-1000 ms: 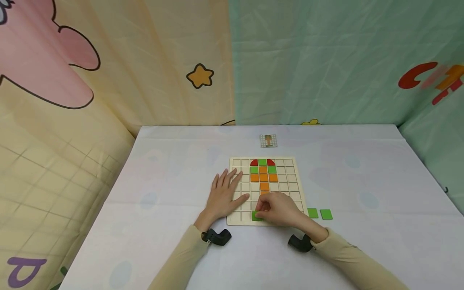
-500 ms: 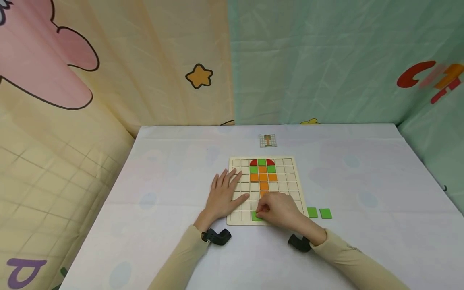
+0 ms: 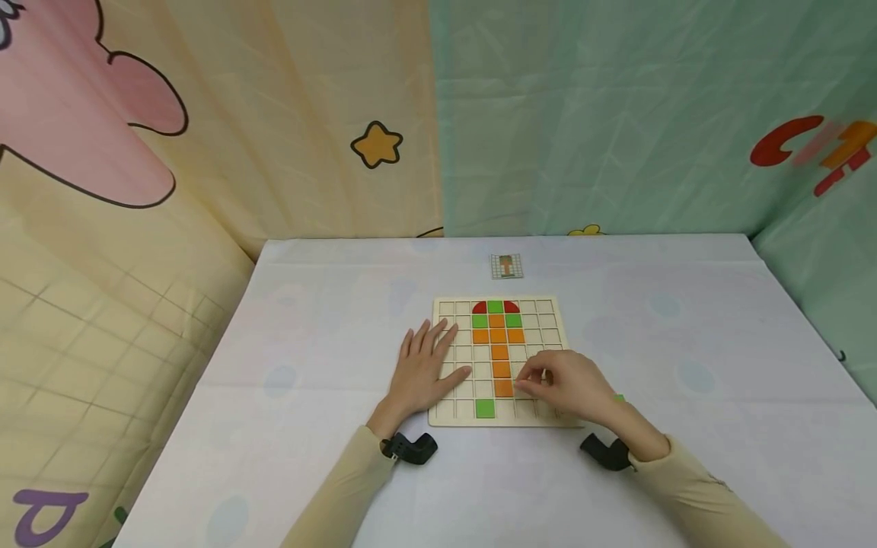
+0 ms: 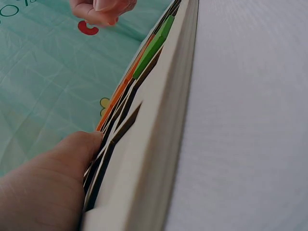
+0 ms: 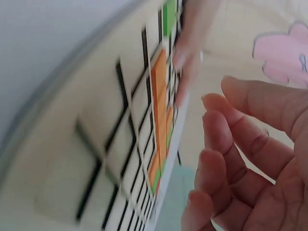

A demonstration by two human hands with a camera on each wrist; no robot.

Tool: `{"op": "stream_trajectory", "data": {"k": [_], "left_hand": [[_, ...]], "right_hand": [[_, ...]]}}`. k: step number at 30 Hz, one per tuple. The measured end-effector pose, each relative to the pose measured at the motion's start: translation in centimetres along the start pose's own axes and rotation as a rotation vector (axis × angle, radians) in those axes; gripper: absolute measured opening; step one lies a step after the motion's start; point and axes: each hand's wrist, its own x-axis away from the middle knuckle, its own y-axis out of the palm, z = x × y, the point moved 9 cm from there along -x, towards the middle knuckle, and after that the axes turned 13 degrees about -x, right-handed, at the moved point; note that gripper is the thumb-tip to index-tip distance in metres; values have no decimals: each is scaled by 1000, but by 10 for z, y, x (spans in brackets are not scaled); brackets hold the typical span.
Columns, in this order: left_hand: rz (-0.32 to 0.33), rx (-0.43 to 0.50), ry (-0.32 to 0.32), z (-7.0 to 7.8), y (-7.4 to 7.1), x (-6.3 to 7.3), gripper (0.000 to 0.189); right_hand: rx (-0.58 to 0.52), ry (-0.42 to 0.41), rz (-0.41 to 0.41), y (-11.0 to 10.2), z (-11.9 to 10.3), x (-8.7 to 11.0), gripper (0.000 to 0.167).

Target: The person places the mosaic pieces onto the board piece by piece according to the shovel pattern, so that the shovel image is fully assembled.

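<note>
A cream grid board [image 3: 544, 335] lies on the table. My left hand [image 3: 421, 373] rests on its left side, fingers spread. Over the board's right half hovers my right hand [image 3: 569, 380]; in the right wrist view its fingers [image 5: 216, 132] are loosely bent with nothing between them. A green square tile [image 3: 485, 409] sits in the bottom row. Above it and one column to the right, orange tiles [image 3: 502, 369] run up the board in a column. At the top are green tiles [image 3: 495, 307] and two red rounded tiles [image 3: 479, 307].
A small pattern card [image 3: 507, 266] lies behind the board. To the right, a loose green tile [image 3: 620, 397] peeks out from behind my right wrist. The white table [image 3: 329, 304] backs onto a printed curtain [image 3: 617, 114].
My right hand has let go of the green tile in the bottom row and moved right and slightly up. It now covers most of the loose green tiles. My left hand stays put.
</note>
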Motion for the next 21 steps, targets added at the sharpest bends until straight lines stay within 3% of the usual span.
{"op": "stream_trajectory", "data": {"k": [6,10,15,21], "left_hand": [[-15,-11,0,-1,2,-1,74],[-2,-4,3,-1,0,0,74],[-2,-3,-4,-2,0,0,74],[5,4,9,-1,1,0,74]], "right_hand": [[-92,114,-46,-31,30,19,10],[-28,191,-92,-43,50,32,22],[4,207,-138,-46,62,41,33],[4,212,-150,-45,68,45,28]]}}
